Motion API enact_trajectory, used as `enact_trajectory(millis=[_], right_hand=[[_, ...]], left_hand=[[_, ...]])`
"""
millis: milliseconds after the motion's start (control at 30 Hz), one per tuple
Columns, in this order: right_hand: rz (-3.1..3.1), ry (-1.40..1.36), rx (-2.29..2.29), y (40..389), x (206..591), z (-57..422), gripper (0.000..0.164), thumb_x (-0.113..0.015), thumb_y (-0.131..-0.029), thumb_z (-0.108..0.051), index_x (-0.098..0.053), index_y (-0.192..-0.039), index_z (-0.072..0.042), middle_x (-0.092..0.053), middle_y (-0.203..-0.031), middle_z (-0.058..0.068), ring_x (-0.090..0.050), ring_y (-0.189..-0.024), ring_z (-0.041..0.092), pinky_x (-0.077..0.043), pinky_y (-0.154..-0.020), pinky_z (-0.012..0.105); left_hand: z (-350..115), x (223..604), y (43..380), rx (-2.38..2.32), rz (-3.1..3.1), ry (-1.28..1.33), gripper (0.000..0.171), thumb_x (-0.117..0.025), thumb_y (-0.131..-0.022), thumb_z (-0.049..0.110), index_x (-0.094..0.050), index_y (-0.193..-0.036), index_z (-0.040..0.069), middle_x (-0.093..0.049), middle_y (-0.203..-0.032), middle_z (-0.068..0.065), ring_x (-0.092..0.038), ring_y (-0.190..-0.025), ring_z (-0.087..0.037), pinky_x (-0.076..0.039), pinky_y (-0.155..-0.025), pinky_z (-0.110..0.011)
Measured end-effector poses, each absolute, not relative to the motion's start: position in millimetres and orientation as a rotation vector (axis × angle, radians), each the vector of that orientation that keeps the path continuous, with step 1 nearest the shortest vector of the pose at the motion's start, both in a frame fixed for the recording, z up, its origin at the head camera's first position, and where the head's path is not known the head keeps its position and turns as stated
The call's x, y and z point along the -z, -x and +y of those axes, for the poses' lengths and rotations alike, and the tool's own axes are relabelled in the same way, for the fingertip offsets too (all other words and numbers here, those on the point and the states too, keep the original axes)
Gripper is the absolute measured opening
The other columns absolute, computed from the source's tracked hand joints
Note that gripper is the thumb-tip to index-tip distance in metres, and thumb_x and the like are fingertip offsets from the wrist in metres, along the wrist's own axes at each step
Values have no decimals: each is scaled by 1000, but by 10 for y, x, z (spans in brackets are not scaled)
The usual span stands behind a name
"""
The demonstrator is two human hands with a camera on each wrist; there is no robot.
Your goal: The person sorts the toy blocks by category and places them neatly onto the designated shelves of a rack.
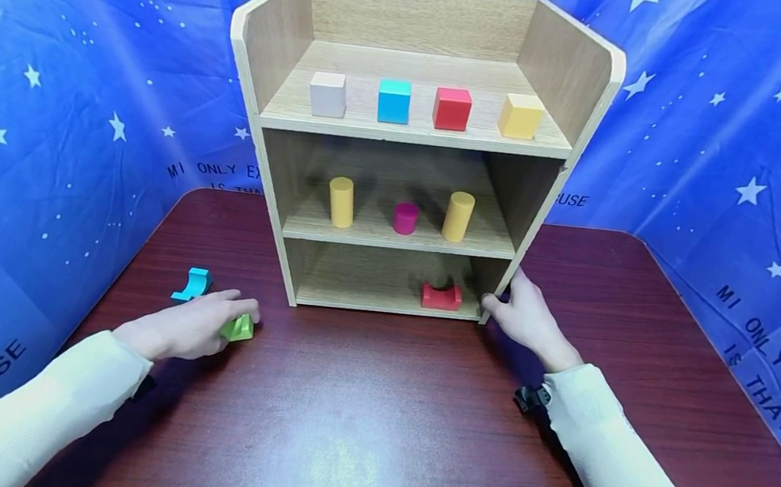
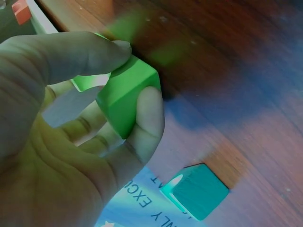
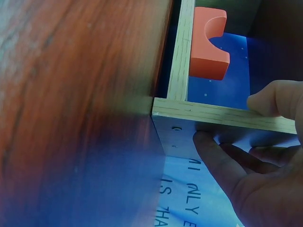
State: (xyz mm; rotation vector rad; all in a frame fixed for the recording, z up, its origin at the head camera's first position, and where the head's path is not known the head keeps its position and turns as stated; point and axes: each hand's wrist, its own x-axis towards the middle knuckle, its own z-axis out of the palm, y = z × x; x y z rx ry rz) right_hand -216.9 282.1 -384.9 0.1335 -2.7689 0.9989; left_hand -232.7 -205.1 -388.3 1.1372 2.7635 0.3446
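Observation:
My left hand (image 1: 192,324) pinches a green arch-shaped block (image 2: 130,90) between thumb and fingers, at the table's left side. Just beyond it lies a blue block with a curved cutout (image 1: 196,284), resting on the table and apart from the hand. At the lower right corner of the wooden shelf (image 1: 409,136), my right hand (image 1: 529,317) grips the side panel, thumb on the inner side and fingers against the outer face. A red arch-shaped block (image 1: 441,297) sits on the bottom shelf near that hand, notch up, not touched by it.
On the top shelf stand a white cube (image 1: 328,95), a blue cube (image 1: 394,102), a red cube (image 1: 451,109) and a yellow cube (image 1: 520,117). Two yellow cylinders (image 1: 341,202) flank a short magenta cylinder (image 1: 405,219) on the middle shelf. A starry blue cloth (image 1: 78,84) surrounds the table (image 1: 357,422).

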Motion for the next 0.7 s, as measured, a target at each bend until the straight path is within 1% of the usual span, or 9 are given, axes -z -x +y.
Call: enact_trajectory(millis=[67,133,167,400,700], right_hand=[[-2769,-134,-1000,2169,3847,2819,45,-61,-83,-12,-44,-124,-1,-63,-102,19,-57,-100,31,-43,-88,47],[-2768,-137,-1000,2170,3848,2819,46,-61,-83,-12,-44,-125,-1,-63,-103,20,-57,-101,31,-43,-88,47],[-2768,-139,-999,2170,3848,2820,46,-61,-83,-12,-44,-125,-1,-63,-104,20,-57,-101,31,-43,-88,47],[-2759,-143,-1001,2173,3859,2830,45,-61,-83,-11,-44,-124,-1,-63,-103,19,-57,-101,31,-43,-88,47],[-2766,-141,-998,2184,3873,2833,46,-61,-84,-11,-44,-125,-1,-64,-102,18,-57,-100,30,-44,-87,46]], left_hand=[[-2037,3887,2335,-336,2763,-1168,49,-68,-65,-10,-57,-105,17,-53,-93,-1,-56,-87,-23,-48,-71,-37],[-2021,3888,2342,-327,2765,-1184,49,-68,-65,-9,-57,-105,16,-50,-90,1,-51,-79,-16,-46,-69,-33],[-2011,3886,2341,-324,2764,-1193,49,-68,-65,-9,-57,-105,16,-50,-89,1,-50,-77,-15,-46,-68,-33],[-1899,3884,2340,-358,2768,-1205,49,-67,-65,-9,-57,-106,17,-49,-88,2,-49,-73,-14,-45,-67,-32],[-1708,3860,2302,-340,2760,-1271,52,-70,-64,-8,-58,-107,18,-47,-87,3,-49,-74,-14,-45,-68,-33]])
